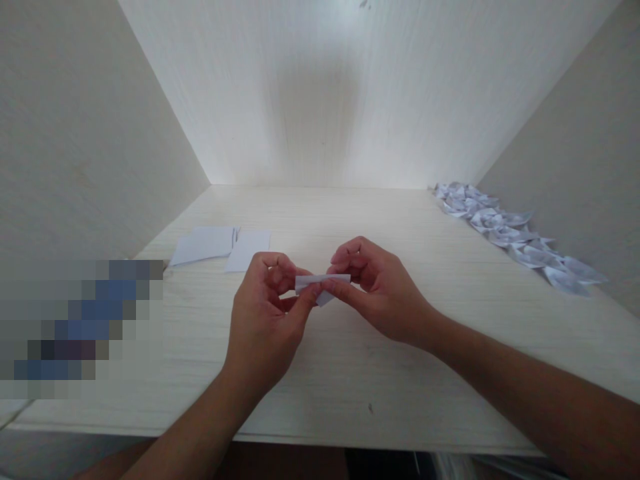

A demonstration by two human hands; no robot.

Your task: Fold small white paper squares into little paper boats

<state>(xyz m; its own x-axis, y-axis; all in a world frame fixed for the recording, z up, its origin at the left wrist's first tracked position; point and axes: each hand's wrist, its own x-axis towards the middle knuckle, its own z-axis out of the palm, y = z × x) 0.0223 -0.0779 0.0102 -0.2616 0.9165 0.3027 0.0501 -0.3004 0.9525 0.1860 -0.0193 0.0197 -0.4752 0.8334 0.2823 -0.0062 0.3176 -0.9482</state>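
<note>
No lettering on the folded paper (323, 283)
I see my left hand (267, 313) and right hand (383, 290) pinching it between thumbs and fingers above the table (325, 400), its visible surface plain.

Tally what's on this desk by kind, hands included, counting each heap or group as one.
Hands, left hand and right hand: 2
Folded paper strip in the fingers: 1
Group of flat paper: 1
Heap of folded papers: 1
Total: 5
Individual papers in the heap and group can't be counted reliably.
</note>
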